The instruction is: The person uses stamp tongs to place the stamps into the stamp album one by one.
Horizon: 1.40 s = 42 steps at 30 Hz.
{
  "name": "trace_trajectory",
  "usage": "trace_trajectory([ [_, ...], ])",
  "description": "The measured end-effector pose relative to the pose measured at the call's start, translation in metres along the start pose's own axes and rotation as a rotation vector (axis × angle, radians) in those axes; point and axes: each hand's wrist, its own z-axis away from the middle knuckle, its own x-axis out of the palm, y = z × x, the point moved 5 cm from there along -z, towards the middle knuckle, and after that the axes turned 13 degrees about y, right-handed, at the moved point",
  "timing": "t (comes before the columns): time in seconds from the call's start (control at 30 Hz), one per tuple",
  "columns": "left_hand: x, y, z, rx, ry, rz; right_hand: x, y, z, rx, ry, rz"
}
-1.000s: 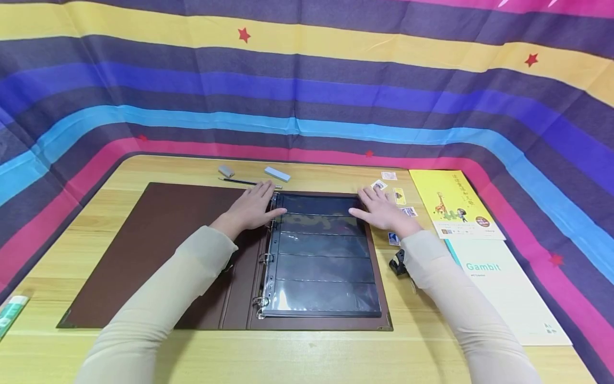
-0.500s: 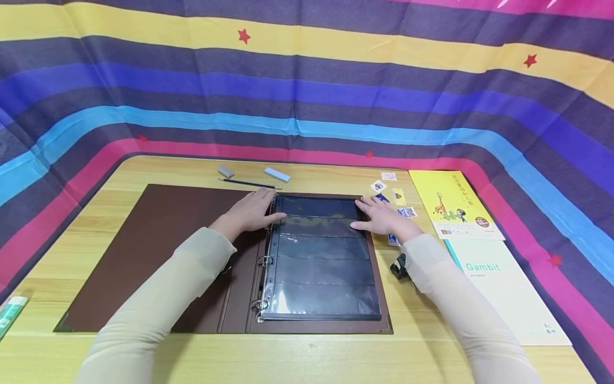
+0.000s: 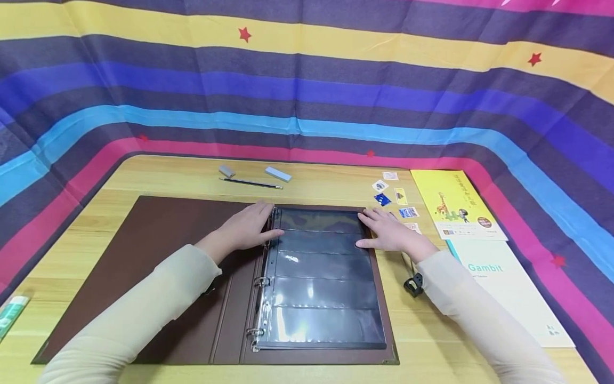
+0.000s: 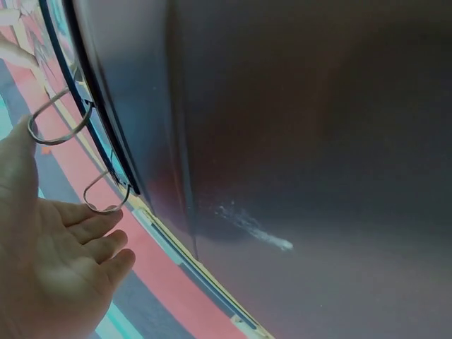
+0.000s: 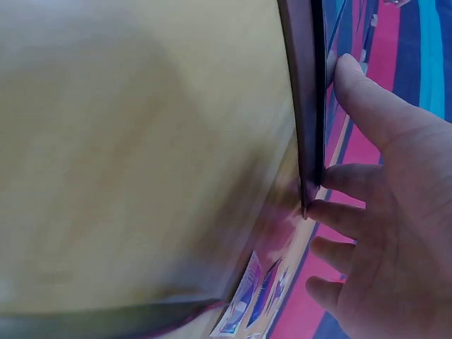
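A brown ring binder (image 3: 158, 256) lies spread flat, with black pocket sheets (image 3: 328, 293) on its rings at the right. My left hand (image 3: 244, 226) rests at the top of the ring side, fingers straight and thumb over the sheet's edge. In the left wrist view its thumb and fingertips are right at the metal rings (image 4: 60, 141). My right hand (image 3: 390, 229) touches the far right corner; the right wrist view has its fingertips at the cover's edge (image 5: 308, 141) and thumb over the sheet. Several stamps (image 3: 382, 199) lie just beyond that hand.
At the back are a pencil (image 3: 251, 183), a white block (image 3: 278, 174) and a small grey block (image 3: 226, 171). A yellow book (image 3: 453, 208) and a white Gambit notebook (image 3: 508, 298) lie right. A small black object (image 3: 413, 285) sits under the right wrist; a green-white tube (image 3: 11, 317) lies left.
The binder has slid toward me, both hands moving with it at its far edge. The gap between binder and pencil has grown, and the blue stamp has come into full view.
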Motion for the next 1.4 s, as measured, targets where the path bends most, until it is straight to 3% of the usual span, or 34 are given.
trace_trajectory([
  [0.3, -0.003, 0.007, 0.009, 0.014, 0.014, 0.001, 0.001, -0.002, 0.01, -0.013, -0.003, -0.007],
  [0.9, -0.002, 0.007, 0.008, 0.005, 0.003, 0.023, 0.0, 0.001, 0.013, 0.016, -0.013, -0.04],
  [1.13, -0.001, 0.01, -0.003, 0.016, -0.012, 0.104, -0.012, 0.006, 0.02, 0.041, 0.08, -0.137],
  [1.4, 0.005, 0.009, -0.017, 0.058, 0.033, 0.133, -0.031, 0.019, 0.048, 0.109, 0.187, -0.194],
])
